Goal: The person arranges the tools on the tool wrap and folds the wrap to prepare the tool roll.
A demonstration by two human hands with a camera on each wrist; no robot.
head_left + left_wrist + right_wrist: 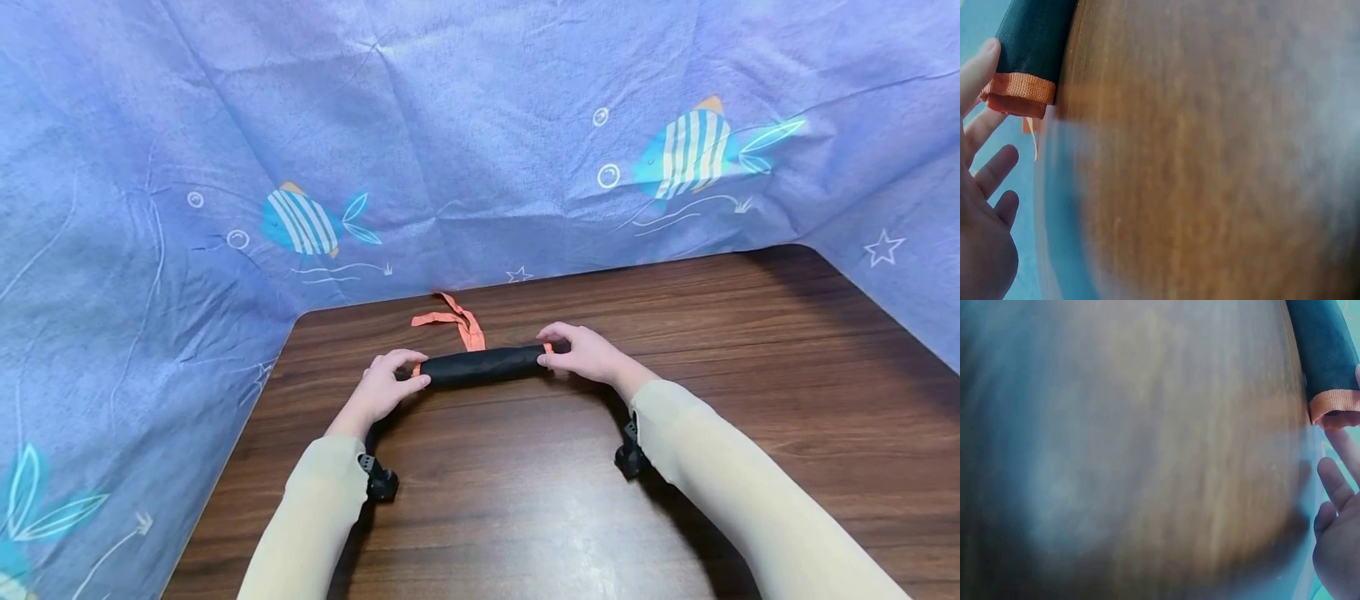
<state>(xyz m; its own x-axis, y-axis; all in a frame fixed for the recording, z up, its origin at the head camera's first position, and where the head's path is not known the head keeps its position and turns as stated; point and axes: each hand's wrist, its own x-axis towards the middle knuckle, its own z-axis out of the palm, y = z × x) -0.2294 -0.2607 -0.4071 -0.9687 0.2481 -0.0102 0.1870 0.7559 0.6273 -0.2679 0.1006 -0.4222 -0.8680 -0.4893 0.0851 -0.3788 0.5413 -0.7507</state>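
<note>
One blue sheet (480, 125) printed with striped fish hangs behind and to both sides of one dark wooden worktop (525, 500). On the worktop, toward its far edge, lies one black fabric roll (483, 365), its long axis running left to right across the person's front, one end toward each hand. One orange strap (457, 323) trails from the roll's far side toward the sheet; orange webbing also edges both ends of the roll, as the two wrist views show. Two hands hold it: the left hand (381, 387) pinches the left end between thumb and curled fingers, and the right hand (588, 352) curls over the right end. Two small black camera mounts sit under the pale sleeves, one per wrist. Both wrist views are heavily blurred, showing little beyond the worktop grain, a cut-off end of the roll and some fingertips. The right hand's thumb is hidden behind its fingers.
</note>
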